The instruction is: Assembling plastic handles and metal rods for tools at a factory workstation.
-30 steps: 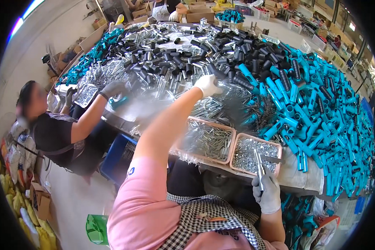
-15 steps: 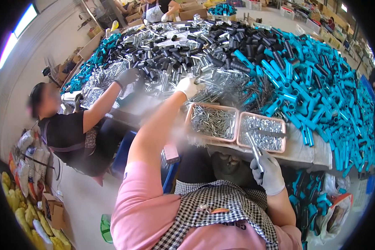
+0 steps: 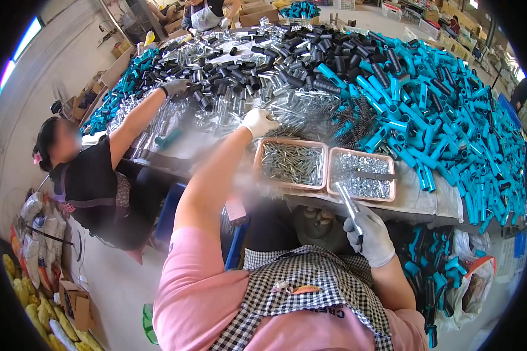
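gloves [image 3: 370, 234] white | trays [image 3: 291, 143] pink | tubes [image 3: 439, 111] teal | apron [image 3: 310, 281] black-white check

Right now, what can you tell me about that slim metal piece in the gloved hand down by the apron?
The slim metal tube looks like shiny, silvery steel, straight and narrow. It tilts up and to the left, its upper end reaching over the near edge of the right-hand pink tray of small silvery parts. Its lower end sits in the grip of the right hand, which wears a white work glove. Whether the tip touches the tray cannot be told.

Shiny metal tube [image 3: 350, 203], cloth gloves [image 3: 370, 235]
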Available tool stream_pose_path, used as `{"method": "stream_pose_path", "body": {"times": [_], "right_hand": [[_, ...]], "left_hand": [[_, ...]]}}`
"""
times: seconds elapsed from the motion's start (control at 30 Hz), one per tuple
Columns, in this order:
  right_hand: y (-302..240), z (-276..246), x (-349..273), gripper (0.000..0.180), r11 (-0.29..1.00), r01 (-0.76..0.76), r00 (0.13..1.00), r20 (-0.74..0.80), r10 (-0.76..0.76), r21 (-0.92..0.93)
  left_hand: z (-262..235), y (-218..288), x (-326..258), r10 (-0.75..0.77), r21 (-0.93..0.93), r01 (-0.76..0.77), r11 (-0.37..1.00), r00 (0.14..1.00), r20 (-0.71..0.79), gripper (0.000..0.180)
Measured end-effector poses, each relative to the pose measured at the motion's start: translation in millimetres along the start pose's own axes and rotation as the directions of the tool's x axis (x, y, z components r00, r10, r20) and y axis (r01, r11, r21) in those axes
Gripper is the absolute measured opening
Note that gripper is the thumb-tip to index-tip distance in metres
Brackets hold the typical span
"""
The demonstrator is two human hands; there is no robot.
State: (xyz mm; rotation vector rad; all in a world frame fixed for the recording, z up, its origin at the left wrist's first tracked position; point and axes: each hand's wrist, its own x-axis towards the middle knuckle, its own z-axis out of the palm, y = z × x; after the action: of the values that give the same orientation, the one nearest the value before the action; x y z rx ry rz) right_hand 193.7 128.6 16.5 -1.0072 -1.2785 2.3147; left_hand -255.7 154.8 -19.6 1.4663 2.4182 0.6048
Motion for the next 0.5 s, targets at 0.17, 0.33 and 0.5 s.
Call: {"method": "stream_pose_path", "body": {"times": [0.17, 0.33, 0.5], "right_hand": [[-1, 0, 2, 0.045, 1.0, 0.019, 1.0, -0.007, -0.019, -0.019], [-1, 3, 4, 0.045, 1.0, 0.004, 1.0, -0.019, -0.005, -0.03], [-1, 4, 5, 0.046, 0.999, -0.021, 1.0, -0.015, 0.021, -0.036]], "left_hand": [[4, 15, -4, 0.03, -0.029, -0.038, 0.999, 0.971, -0.236, 0.038], [23, -2, -5, 0.041, -0.294, -0.156, 0.943, 0.931, -0.363, 0.036], [24, -4, 3, 0.144, 0.051, -0.142, 0.989, 0.989, -0.038, 0.044]]}}
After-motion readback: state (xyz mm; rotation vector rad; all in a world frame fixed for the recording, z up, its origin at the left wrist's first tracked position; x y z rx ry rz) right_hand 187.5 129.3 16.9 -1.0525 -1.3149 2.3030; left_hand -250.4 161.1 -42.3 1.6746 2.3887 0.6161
